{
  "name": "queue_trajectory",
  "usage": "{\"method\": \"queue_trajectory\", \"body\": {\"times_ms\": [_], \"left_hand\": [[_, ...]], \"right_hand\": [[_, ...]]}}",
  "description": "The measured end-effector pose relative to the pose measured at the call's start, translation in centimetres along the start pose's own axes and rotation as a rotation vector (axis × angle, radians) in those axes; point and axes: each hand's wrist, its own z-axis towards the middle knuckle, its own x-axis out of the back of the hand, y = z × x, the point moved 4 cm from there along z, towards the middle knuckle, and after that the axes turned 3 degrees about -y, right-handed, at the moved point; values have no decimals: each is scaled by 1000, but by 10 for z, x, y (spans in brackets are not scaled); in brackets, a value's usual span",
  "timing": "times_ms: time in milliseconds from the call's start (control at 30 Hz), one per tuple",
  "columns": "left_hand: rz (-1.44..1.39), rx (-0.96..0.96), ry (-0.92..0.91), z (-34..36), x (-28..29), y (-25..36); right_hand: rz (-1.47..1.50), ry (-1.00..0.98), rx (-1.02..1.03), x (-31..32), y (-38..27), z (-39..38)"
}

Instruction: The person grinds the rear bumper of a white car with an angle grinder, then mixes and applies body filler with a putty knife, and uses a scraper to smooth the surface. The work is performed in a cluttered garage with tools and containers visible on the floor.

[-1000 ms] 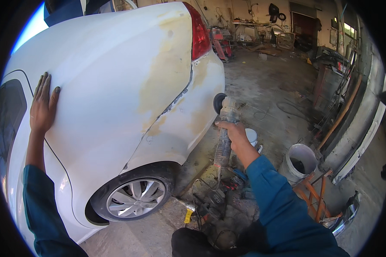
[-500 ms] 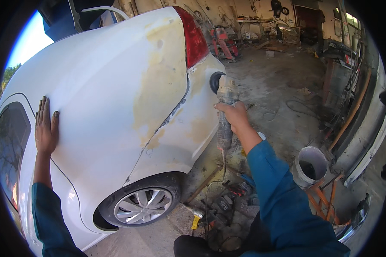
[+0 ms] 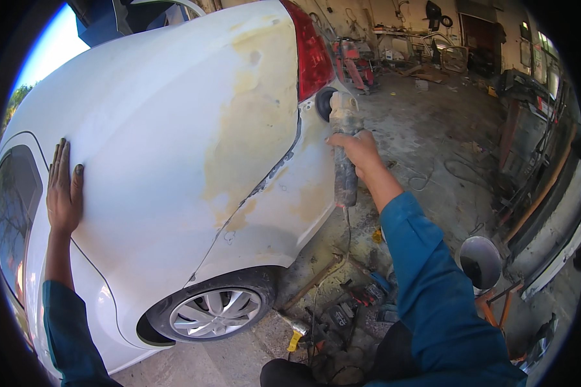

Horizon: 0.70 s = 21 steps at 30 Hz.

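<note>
A white car's rear quarter panel (image 3: pixel 142 135) fills the left and middle, with yellowish filler patches (image 3: pixel 258 109) beside the red tail light (image 3: pixel 311 58). My left hand (image 3: pixel 64 193) rests flat on the panel near the side window, fingers stretched out. My right hand (image 3: pixel 358 149) is wrapped round the body of a dusty angle grinder (image 3: pixel 346 184), held upright with its cord hanging down. The grinder's round black pad (image 3: pixel 325 103) faces the bumper corner just below the tail light. Whether the pad spins or presses on the surface, I cannot tell.
The rear wheel (image 3: pixel 216 313) is below the panel. Tools and cords (image 3: pixel 348 309) lie on the floor near my legs. A whitish bucket (image 3: pixel 481 261) stands at the right by an orange metal frame (image 3: pixel 500 309). Red equipment (image 3: pixel 355 64) and a cluttered bench are farther back.
The grinder in my right hand has moved up along the bumper, closer to the tail light. My left hand stays flat at about the same spot. The view has shifted slightly.
</note>
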Motion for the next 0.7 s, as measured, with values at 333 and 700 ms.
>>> {"method": "queue_trajectory", "body": {"times_ms": [333,700], "left_hand": [[16,24,-9,0,-2,-2],[26,57,-15,-1,-7,0]], "right_hand": [[85,11,2,2,-5,-5],[181,38,-65,9,0,8]]}}
